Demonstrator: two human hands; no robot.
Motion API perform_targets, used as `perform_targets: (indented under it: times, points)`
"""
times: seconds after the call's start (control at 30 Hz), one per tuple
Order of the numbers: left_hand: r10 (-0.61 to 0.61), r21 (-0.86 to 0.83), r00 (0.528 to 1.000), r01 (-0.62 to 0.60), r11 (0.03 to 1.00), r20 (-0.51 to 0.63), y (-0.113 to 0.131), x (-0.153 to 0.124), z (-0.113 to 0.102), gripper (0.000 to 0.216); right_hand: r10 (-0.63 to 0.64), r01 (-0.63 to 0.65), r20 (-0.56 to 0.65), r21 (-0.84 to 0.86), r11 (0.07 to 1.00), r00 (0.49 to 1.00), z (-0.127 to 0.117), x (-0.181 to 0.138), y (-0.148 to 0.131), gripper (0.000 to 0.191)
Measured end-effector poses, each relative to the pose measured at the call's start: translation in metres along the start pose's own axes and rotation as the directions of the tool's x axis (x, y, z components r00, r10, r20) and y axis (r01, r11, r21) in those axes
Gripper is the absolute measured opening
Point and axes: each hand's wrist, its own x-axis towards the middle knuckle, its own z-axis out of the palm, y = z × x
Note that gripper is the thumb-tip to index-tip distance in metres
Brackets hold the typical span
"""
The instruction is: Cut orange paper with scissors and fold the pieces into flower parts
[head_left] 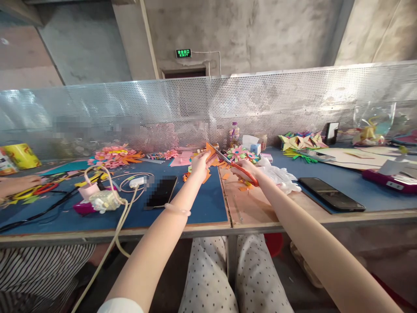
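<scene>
My left hand (200, 164) is closed on a piece of orange paper (211, 150), held up over the workbench. In my right hand (246, 169) is a pair of scissors (249, 174) with orange handles. Their metal blades point up and left, reaching to the orange paper; whether the blades are parted I cannot tell. Orange paper scraps (246, 188) lie on the bare wood below my right hand. Just beyond the hands sits a cluster of pink and green paper flowers (241, 153). A crumpled white plastic bag (282, 176) lies to the right of the scissors.
Phones lie on both sides, a left phone (162, 191) and a right phone (330, 193). Cables and a pink charger (88, 189) are at left, near another person's hand (19, 186). A perforated metal panel (182, 104) stands along the back. Pink paper flowers (112, 156) are piled back left.
</scene>
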Motion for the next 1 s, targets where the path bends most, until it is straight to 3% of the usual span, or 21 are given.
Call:
perform_targets:
  times: [1.0]
  points:
    - [0.008, 0.025, 0.999, -0.007, 1.0, -0.039, -0.0001, 0.0006, -0.0004, 0.006, -0.035, 0.035, -0.004, -0.035, 0.999, 0.999, 0.001, 0.0002, 0.001, 0.019]
